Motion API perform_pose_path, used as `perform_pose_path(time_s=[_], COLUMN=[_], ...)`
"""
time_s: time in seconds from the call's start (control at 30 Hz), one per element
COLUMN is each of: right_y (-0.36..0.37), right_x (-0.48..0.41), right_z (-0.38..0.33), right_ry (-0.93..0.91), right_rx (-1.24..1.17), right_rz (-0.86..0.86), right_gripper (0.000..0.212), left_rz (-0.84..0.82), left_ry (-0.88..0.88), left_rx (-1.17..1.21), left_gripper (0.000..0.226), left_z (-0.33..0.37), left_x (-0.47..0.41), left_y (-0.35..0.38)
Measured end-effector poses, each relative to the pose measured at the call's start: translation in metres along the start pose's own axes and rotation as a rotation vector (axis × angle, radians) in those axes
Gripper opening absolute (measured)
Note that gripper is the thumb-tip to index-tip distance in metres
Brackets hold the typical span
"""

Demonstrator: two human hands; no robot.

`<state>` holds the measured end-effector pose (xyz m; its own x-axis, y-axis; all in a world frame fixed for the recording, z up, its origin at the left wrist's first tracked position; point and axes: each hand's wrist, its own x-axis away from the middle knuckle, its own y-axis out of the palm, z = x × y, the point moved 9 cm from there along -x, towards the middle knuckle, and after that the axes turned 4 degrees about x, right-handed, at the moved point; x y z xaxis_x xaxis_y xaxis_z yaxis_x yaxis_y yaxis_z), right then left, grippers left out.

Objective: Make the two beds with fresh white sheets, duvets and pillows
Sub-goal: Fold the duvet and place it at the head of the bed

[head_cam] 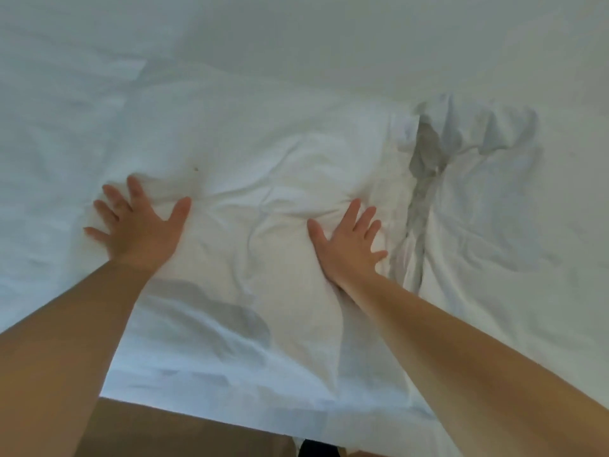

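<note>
A white pillow (250, 179) lies on the bed in the middle of the head view, its case creased. My left hand (140, 224) presses flat on the pillow's left part with the fingers spread. Flat on its right part, near the case's open end, lies my right hand (349, 240), fingers also spread. To the right a second white pillow (494, 199) lies beside it, a shadowed gap between the two. White bedding (329, 44) covers the bed beyond the pillows.
The bed's near edge (204, 407) runs along the bottom, with brown floor (184, 437) below it. A dark object (318, 448) shows at the bottom edge. White sheet (46, 153) spreads to the left.
</note>
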<state>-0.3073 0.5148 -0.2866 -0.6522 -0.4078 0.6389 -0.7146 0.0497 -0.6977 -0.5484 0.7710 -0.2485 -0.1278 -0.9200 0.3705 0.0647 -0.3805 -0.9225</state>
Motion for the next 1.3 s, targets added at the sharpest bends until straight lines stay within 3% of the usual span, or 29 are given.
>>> perform_pose_path(time_s=[0.2, 0.4, 0.6, 0.77, 0.87, 1.0, 1.1, 1.23, 1.3], right_y=[0.026, 0.047, 0.037, 0.028, 0.025, -0.010, -0.067, -0.173, -0.239], right_x=[-0.017, -0.035, -0.037, 0.003, 0.029, 0.071, 0.098, 0.136, 0.156], right_z=[0.016, 0.013, 0.011, -0.007, -0.037, -0.062, -0.062, -0.053, -0.030], right_ry=[0.052, 0.073, 0.111, 0.145, 0.053, 0.050, 0.049, -0.029, -0.103], right_rx=[0.158, 0.230, 0.181, -0.123, -0.261, -0.739, -0.886, -1.179, -1.243], right_rz=[0.133, 0.022, -0.125, -0.106, -0.167, -0.325, -0.448, -0.561, -0.561], right_gripper=[0.095, 0.098, 0.097, 0.090, 0.090, 0.084, 0.080, 0.079, 0.082], left_rz=[-0.006, -0.193, -0.225, -0.127, -0.238, -0.489, -0.569, -0.614, -0.640], left_ry=[-0.107, -0.280, -0.229, -0.165, -0.082, 0.091, 0.246, 0.443, 0.543], left_rx=[0.154, 0.412, 0.539, 0.597, 0.563, 0.525, 0.481, 0.595, 0.607], left_gripper=[0.113, 0.137, 0.114, 0.074, 0.056, 0.035, 0.046, 0.013, 0.015], left_z=[-0.042, -0.084, -0.071, -0.051, -0.018, 0.069, 0.147, 0.255, 0.312], left_x=[-0.043, -0.064, -0.052, -0.002, 0.041, 0.118, 0.171, 0.249, 0.299], left_y=[0.002, 0.017, -0.015, -0.068, -0.110, -0.158, -0.188, -0.214, -0.216])
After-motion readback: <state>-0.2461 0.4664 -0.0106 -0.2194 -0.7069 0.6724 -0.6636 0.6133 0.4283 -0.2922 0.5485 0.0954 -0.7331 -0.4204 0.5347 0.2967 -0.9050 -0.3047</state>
